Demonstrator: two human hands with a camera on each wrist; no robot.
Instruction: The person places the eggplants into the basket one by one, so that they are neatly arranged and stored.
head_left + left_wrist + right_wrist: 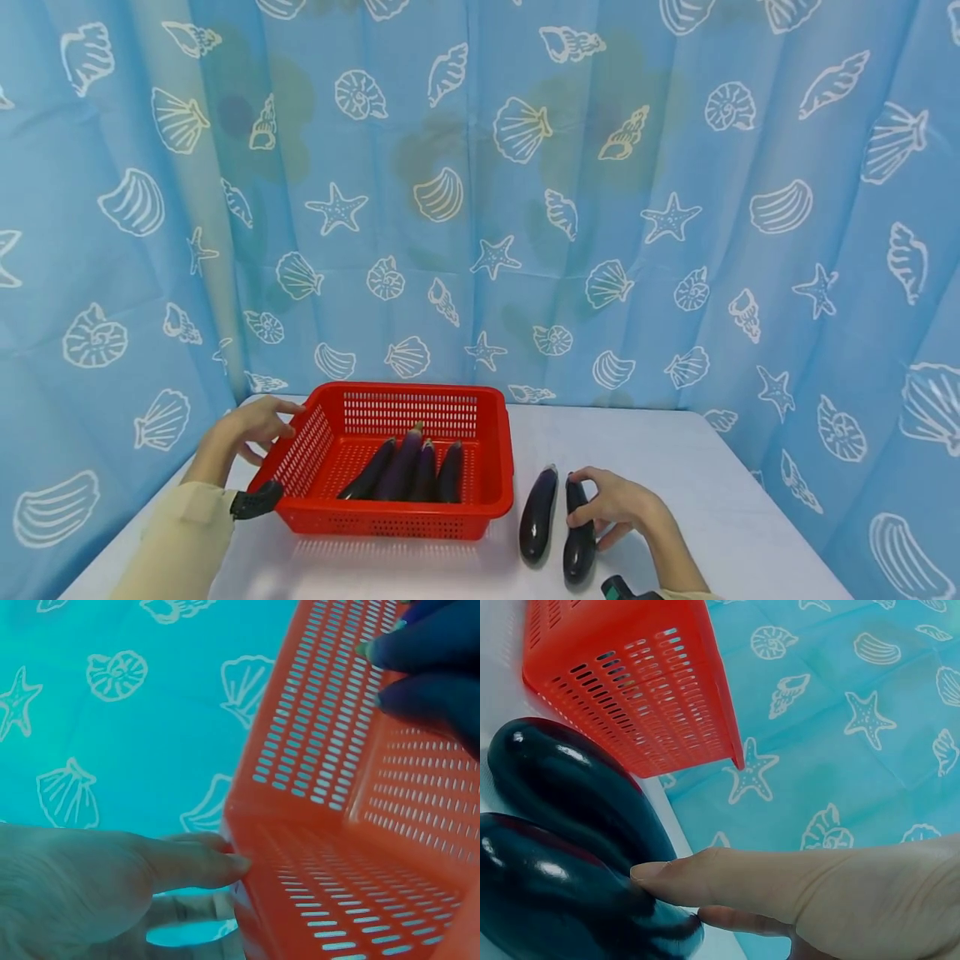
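Observation:
My left hand [258, 423] is at the left side of a red plastic basket [397, 505], its fingertips right at the rim. Several dark purple eggplants [405, 467] lie side by side inside the basket. To the basket's right, two more eggplants are on the white table. My right hand [618, 506] grips the right-hand one [579, 550], thumb and fingers on either side of its upper part. Close beside it on the left lies the other eggplant [537, 521]. The right wrist view shows my thumb [697, 879] pressed on the glossy skin.
A white cloth [637, 429] covers the table. Blue curtains [465, 208] printed with white shells and starfish hang behind it and along both sides. Dark wrist straps [257, 500] show near my sleeves.

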